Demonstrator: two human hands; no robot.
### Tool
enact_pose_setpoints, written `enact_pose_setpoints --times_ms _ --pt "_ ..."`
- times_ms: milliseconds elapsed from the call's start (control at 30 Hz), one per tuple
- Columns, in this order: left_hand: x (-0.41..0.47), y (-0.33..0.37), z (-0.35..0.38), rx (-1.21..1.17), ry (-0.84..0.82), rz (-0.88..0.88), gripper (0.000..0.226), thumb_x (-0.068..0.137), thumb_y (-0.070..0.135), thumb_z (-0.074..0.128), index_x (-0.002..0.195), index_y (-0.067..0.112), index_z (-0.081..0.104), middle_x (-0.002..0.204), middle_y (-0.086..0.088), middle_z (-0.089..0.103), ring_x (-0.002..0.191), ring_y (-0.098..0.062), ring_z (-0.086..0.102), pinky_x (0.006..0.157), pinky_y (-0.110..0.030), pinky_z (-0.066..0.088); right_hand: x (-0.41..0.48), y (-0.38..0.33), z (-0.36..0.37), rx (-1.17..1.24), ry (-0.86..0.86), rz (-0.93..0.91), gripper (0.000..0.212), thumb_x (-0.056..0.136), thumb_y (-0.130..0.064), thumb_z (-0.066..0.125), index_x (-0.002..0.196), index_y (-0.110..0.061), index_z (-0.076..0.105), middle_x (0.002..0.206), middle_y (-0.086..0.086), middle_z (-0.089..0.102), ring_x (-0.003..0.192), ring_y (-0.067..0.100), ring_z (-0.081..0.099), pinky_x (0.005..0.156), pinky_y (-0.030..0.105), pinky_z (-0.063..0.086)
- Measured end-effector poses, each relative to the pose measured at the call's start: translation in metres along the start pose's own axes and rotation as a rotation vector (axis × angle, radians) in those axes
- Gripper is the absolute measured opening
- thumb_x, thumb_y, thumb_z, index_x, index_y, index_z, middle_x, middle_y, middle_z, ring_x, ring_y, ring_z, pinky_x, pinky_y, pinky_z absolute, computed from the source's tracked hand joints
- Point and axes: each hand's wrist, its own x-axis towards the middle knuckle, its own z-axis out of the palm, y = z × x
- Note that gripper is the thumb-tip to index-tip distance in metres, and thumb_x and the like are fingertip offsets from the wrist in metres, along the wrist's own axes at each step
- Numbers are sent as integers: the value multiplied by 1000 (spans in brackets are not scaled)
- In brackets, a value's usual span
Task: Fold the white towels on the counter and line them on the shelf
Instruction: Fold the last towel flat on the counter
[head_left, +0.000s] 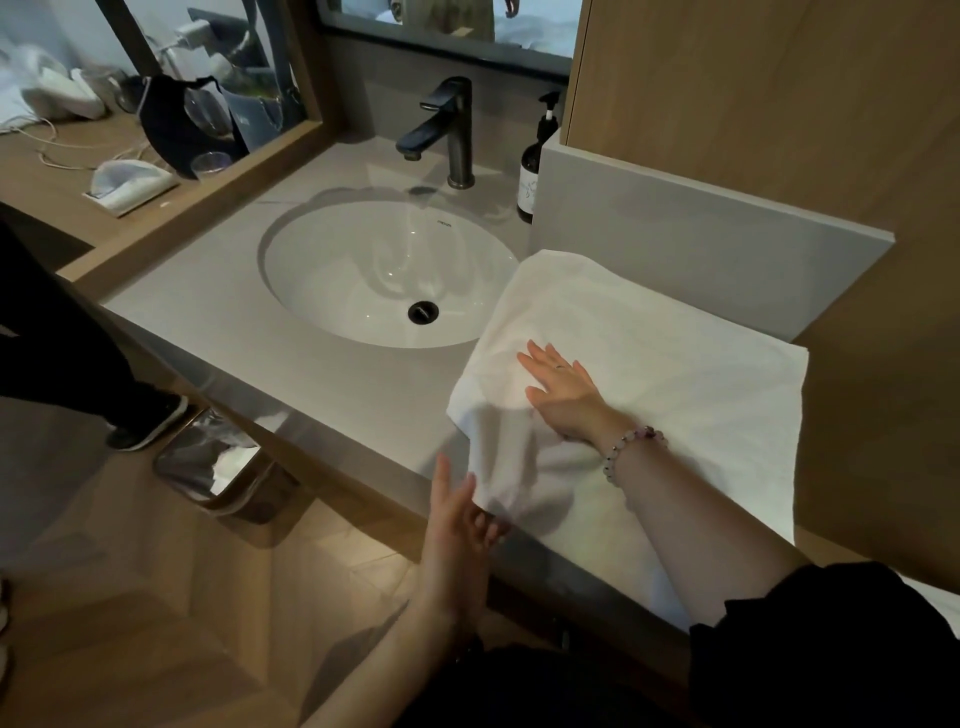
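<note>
A white towel (670, 364) lies spread on the grey counter (218, 312) to the right of the sink, its near left corner hanging over the counter's front edge. My right hand (563, 387) presses flat on the towel's left part with straight fingers. Below it, my left hand (462, 525) pinches the hanging corner of the towel at the counter's edge. A beaded bracelet sits on my right wrist.
A white oval sink (363, 249) with a dark tap (449, 130) fills the counter's middle. A dark pump bottle (535, 171) stands by a grey side panel (701, 244). A metal bin (223, 467) sits on the floor below. Another person's leg and shoe (145, 421) are at left.
</note>
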Motion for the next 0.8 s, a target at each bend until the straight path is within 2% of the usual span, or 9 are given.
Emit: enact_pose_setpoints --times_ms 67,133,267,367,433,500,600,700,800 --pt "6 6 2 -126 -27 -93 43 87 43 49 119 18 65 116 -11 66 106 -28 61 88 -35 47 0 0 1 4 4 -2 53 99 -18 32 150 -25 19 158 -11 2 145 5 -3 114 28 -7" --pt "10 11 4 -216 -90 -109 48 85 45 43 109 14 70 118 -13 66 112 -30 57 99 -37 41 -1 1 1 6 6 -1 53 99 -17 32 150 -25 19 158 -12 2 145 5 -3 114 28 -7" --pt "8 13 9 79 -134 -3 63 79 55 46 132 21 51 129 -3 59 117 -21 57 92 -31 48 -1 1 0 33 4 -1 53 98 -17 33 149 -26 20 158 -13 3 145 4 -3 114 27 -8" --pt "4 9 9 350 -176 107 98 58 81 58 142 37 32 137 22 45 119 3 49 83 -10 47 0 2 1 48 15 -2 53 98 -17 33 149 -26 21 158 -13 4 144 3 -3 114 26 -8" --pt "2 7 4 397 -153 149 89 67 76 54 141 41 20 131 34 33 117 13 39 80 0 41 0 3 2 67 24 -4 53 98 -17 34 149 -27 23 158 -14 6 144 2 -2 114 26 -8" --pt "-1 7 -4 473 -112 166 69 86 57 45 143 38 11 132 34 25 125 7 29 91 -1 31 -1 4 3 76 31 -7 52 98 -17 34 148 -28 23 158 -14 6 144 1 -2 114 26 -8" --pt "-3 1 -23 714 -74 252 61 83 51 33 136 45 3 129 44 15 129 10 22 94 2 24 -1 5 3 78 35 -12 52 98 -17 34 148 -28 24 157 -15 7 144 1 -2 114 27 -8" --pt "-4 -5 -34 1237 -7 294 69 79 66 16 136 42 -15 138 26 20 120 9 30 101 -10 24 -2 5 4 78 49 -23 51 98 -17 35 148 -28 25 157 -14 8 144 1 -1 114 26 -7" --pt "-4 -13 -42 1595 100 379 76 72 77 -8 133 38 -29 154 6 18 142 -11 14 116 -24 -2 -3 4 3 59 51 -26 51 99 -17 35 148 -27 25 158 -13 6 144 2 -1 114 26 -6"
